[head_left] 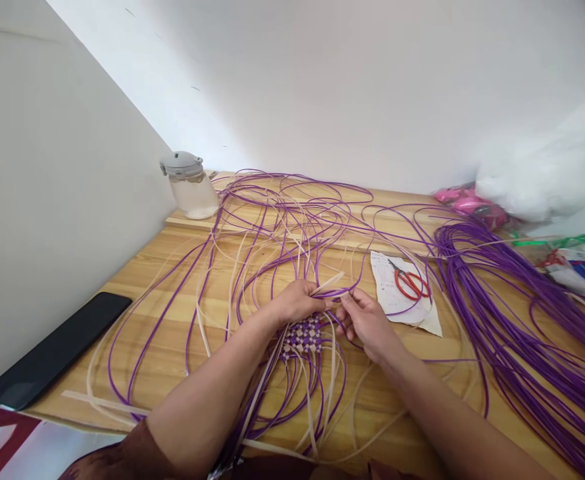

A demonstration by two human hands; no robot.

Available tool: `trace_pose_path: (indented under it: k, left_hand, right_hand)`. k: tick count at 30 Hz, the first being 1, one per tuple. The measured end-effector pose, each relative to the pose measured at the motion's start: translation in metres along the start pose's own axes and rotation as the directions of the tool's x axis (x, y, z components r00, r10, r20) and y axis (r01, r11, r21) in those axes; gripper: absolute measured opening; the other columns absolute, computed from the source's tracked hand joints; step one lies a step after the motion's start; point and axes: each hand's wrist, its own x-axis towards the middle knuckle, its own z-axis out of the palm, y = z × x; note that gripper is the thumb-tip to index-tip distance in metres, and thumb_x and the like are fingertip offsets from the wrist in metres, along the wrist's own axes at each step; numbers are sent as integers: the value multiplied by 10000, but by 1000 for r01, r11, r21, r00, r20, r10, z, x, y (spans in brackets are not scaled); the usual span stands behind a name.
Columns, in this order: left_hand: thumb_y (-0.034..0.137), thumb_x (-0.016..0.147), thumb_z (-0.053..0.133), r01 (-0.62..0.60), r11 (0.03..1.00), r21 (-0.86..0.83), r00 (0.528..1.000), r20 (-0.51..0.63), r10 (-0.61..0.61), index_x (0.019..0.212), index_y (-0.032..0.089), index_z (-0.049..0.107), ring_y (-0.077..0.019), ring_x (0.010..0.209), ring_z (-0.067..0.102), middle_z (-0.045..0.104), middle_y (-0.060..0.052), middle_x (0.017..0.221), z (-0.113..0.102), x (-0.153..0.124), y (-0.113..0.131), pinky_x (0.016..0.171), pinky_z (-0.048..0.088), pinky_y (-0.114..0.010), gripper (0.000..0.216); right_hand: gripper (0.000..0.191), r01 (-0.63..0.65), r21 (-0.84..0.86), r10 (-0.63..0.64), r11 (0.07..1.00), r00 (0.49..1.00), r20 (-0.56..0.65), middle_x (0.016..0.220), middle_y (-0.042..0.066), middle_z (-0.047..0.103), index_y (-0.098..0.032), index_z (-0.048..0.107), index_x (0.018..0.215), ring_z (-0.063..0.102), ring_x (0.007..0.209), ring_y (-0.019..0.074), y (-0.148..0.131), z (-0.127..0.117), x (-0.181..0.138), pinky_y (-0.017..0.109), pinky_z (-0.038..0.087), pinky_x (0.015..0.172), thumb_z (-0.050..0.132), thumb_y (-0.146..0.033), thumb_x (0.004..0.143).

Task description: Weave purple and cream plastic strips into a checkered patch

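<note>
A small woven square (302, 335) of purple and cream checks lies on the wooden table, with long loose strands running out from its sides. My left hand (300, 301) rests over its far edge, fingers closed on strands there. Just to the right, my right hand (365, 322) pinches a purple strand (336, 293) between thumb and forefinger. Both hands are close together, and the far edge of the weave is partly hidden under my left fingers.
Red-handled scissors (411, 285) lie on a written paper sheet (387, 300) to the right. Beyond is a big bundle of purple strands (502, 313). A lidded jar (191, 190) stands back left, a black flat object (57, 350) lies front left, and pink packages (472, 203) sit back right.
</note>
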Motion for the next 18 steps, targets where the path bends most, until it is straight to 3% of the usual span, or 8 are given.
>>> trace_pose_path:
  k: [3, 6, 13, 16, 18]
  left_hand:
    - [526, 711, 616, -4, 999, 53, 1000, -24, 5, 649, 115, 610, -77, 512, 310, 387, 43, 547, -1, 1, -3, 500, 245, -216, 415]
    - [525, 745, 578, -10, 996, 89, 999, -38, 13, 627, 124, 586, -82, 521, 316, 387, 40, 551, 0, 2, -3, 495, 247, -214, 418]
    - [391, 789, 509, -25, 973, 227, 990, -130, 56, 664, 148, 612, -107, 554, 403, 459, 31, 567, 4, 7, -8, 530, 295, -221, 292]
    - [424, 792, 514, -7, 972, 235, 983, -178, 50, 624, 150, 581, -105, 534, 393, 446, 33, 548, 2, 8, -9, 517, 286, -224, 328]
    - [477, 794, 522, -23, 980, 196, 990, -134, 50, 618, 147, 575, -96, 516, 363, 418, 41, 536, -1, 7, -8, 506, 275, -223, 378]
  right_hand:
    - [325, 24, -230, -1, 973, 995, 98, 550, -62, 540, -198, 510, 809, 505, 381, 75, -4, -6, -5, 160, 285, 341, 560, -519, 800]
    - [275, 95, -447, -29, 890, 988, 151, 447, -74, 476, -196, 504, 721, 435, 367, 72, -5, -9, -7, 176, 289, 385, 539, -447, 829]
    - [259, 133, -483, -59, 866, 984, 167, 492, -83, 391, -203, 463, 674, 421, 397, 77, 2, -11, -4, 194, 314, 424, 511, -400, 835]
    - [261, 121, -470, -48, 874, 985, 165, 477, -84, 397, -201, 472, 677, 419, 380, 71, 1, -12, -5, 185, 316, 415, 509, -400, 840]
    - [263, 96, -434, -18, 896, 983, 180, 464, -86, 416, -200, 483, 693, 397, 354, 62, 0, -12, -6, 177, 306, 394, 498, -408, 854]
